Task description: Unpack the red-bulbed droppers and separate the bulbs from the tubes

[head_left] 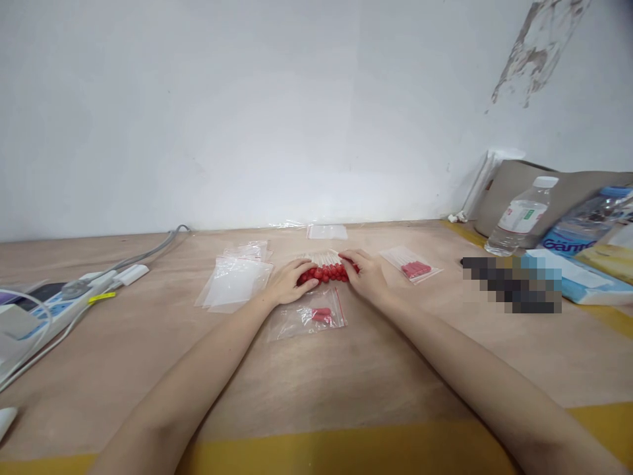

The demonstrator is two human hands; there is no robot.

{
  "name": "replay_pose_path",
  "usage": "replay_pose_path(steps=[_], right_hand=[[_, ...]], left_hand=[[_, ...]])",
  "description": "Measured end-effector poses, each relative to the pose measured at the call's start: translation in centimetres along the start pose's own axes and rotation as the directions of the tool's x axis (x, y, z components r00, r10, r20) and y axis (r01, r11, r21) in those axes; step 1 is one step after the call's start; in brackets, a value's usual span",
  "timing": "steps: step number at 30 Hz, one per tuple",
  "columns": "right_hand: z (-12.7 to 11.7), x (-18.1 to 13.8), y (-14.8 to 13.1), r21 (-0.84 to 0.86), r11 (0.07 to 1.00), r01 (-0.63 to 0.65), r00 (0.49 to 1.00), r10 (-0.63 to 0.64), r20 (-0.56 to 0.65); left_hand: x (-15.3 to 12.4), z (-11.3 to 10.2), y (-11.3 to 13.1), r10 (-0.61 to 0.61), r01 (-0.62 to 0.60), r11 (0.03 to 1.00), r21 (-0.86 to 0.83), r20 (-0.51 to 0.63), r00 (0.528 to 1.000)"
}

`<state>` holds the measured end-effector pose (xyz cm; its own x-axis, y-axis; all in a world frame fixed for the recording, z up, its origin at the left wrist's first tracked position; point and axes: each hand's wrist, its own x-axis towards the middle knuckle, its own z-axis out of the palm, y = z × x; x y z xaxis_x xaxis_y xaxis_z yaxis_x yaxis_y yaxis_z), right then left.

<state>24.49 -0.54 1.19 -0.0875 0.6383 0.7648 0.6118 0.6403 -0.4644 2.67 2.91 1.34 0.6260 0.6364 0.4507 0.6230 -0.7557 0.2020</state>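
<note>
A row of white sticks with red tips (327,270) lies on the wooden table (316,376). My left hand (289,282) cups its left end and my right hand (364,272) its right end, fingers curled and pressing the bundle together. Just in front of my hands lies a clear zip bag (307,316) with a few red-tipped pieces inside. A pile of empty clear bags (234,282) sits left of my left hand. Right of my right hand lies another bag holding red pieces (412,265).
A power strip with cables (64,300) lies at the left. At the right stand two water bottles (519,218), a tissue pack (573,274), a grey bag (568,191) and a blurred patch. One more clear bag (327,231) rests by the white wall.
</note>
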Motion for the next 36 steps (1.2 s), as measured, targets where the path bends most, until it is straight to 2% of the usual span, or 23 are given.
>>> replay_pose_path(steps=[5, 8, 10, 12, 14, 17, 20, 23, 29, 33, 36], right_hand=[[1.9, -0.3, -0.6, 0.0, 1.0, 0.015, 0.996, -0.015, 0.083], [2.2, -0.3, -1.0, -0.111, 0.993, 0.05, 0.984, -0.03, 0.175], [1.9, -0.3, -1.4, -0.216, 0.974, 0.063, 0.982, -0.022, 0.185], [1.2, -0.4, -2.0, -0.27, 0.962, 0.047, 0.991, -0.011, 0.134], [0.1, -0.8, -2.6, -0.265, 0.964, 0.027, 0.995, 0.0, 0.102], [-1.5, -2.0, -3.2, -0.222, 0.975, 0.015, 0.988, 0.02, 0.156], [-2.4, -3.6, -3.2, -0.175, 0.984, 0.0, 0.961, 0.048, 0.272], [-2.3, -4.6, -2.9, -0.119, 0.993, -0.012, 0.929, 0.056, 0.366], [-1.7, -4.5, -3.6, -0.055, 0.998, 0.033, 0.864, -0.001, 0.503], [-1.9, -4.1, -4.5, -0.077, 0.994, 0.076, 0.807, -0.016, 0.59], [-2.0, -4.0, -4.9, -0.098, 0.99, 0.097, 0.784, -0.015, 0.621]], left_hand=[[-0.1, 0.4, 0.3, -0.054, 0.054, 0.998, -0.043, -0.01, 0.998], [-0.2, 0.5, 0.2, -0.045, 0.044, 0.998, -0.055, -0.016, 0.999], [-0.2, 0.4, 0.1, -0.045, 0.043, 0.998, -0.047, -0.033, 0.998], [-0.1, 0.0, 0.2, -0.04, 0.037, 0.998, -0.043, -0.076, 0.996], [-0.2, -0.7, 0.7, -0.034, 0.026, 0.998, -0.06, -0.14, 0.99], [-1.2, -2.1, 2.3, -0.025, 0.004, 0.993, -0.118, -0.18, 0.983], [-3.5, -3.0, 4.4, 0.071, -0.075, 0.98, -0.182, -0.031, 0.997], [-5.7, -2.9, 5.6, 0.127, -0.104, 0.968, -0.226, 0.09, 0.988], [-6.7, -2.0, 5.3, 0.1, -0.058, 0.973, -0.223, 0.183, 0.978], [-6.6, -2.0, 5.2, 0.103, -0.059, 0.975, -0.214, 0.203, 0.974], [-6.7, -2.0, 5.1, 0.089, -0.044, 0.978, -0.204, 0.217, 0.972]])
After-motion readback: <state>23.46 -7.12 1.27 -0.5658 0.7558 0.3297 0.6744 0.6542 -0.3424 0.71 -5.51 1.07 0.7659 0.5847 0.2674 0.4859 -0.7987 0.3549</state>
